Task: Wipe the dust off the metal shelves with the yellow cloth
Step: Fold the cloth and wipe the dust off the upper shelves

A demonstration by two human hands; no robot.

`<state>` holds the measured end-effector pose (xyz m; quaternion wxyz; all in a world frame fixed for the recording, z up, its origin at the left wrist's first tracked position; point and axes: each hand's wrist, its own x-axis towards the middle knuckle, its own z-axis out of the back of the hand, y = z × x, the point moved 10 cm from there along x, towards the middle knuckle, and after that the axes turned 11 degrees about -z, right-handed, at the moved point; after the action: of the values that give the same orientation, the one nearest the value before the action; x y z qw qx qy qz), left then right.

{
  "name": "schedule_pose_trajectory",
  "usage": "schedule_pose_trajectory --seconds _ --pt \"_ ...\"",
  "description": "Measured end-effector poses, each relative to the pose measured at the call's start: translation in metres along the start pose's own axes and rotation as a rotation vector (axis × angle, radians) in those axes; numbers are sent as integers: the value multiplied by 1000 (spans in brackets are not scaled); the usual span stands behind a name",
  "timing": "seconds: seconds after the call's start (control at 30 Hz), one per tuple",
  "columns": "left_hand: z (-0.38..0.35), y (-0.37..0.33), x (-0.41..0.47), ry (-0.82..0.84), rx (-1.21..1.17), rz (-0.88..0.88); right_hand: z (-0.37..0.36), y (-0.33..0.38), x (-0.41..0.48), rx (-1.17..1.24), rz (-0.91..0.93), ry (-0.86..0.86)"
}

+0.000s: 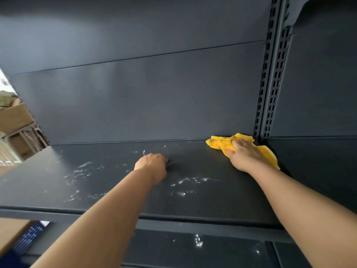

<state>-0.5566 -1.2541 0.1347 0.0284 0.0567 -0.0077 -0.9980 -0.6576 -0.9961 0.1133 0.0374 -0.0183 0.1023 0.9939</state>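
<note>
A dark grey metal shelf [202,198] spans the view, marked with white dust patches [191,182] in its middle and on its left. My right hand [244,153] presses a crumpled yellow cloth [218,143] onto the shelf's back right corner, thumb and fingers curled over the fabric. My left hand [152,164] rests on the shelf near the middle with its fingers curled under, holding nothing that I can see. A lower shelf [222,248] below also carries white specks.
The dark back panel [144,97] rises behind the shelf. A slotted upright post [270,89] stands at the right, just beyond the cloth. Cardboard boxes [13,120] and racking show at the far left, and a blue-printed box [29,236] lies at the lower left.
</note>
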Motion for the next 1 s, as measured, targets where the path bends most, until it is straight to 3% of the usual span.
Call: schedule_pose_trajectory --seconds 0.27,0.47,0.87,0.93,1.0 --pt "7 9 4 -40 -47 -10 -7 64 14 36 155 23" --pt "11 48 -3 -86 -22 200 -24 131 1 55 298 66" --pt "2 73 -10 -41 -163 84 -38 212 -32 121 478 213" --pt "8 84 -11 -96 -259 138 -39 214 -40 143 513 258" --pt "24 99 -21 -254 -301 247 -41 211 -51 173 533 325"
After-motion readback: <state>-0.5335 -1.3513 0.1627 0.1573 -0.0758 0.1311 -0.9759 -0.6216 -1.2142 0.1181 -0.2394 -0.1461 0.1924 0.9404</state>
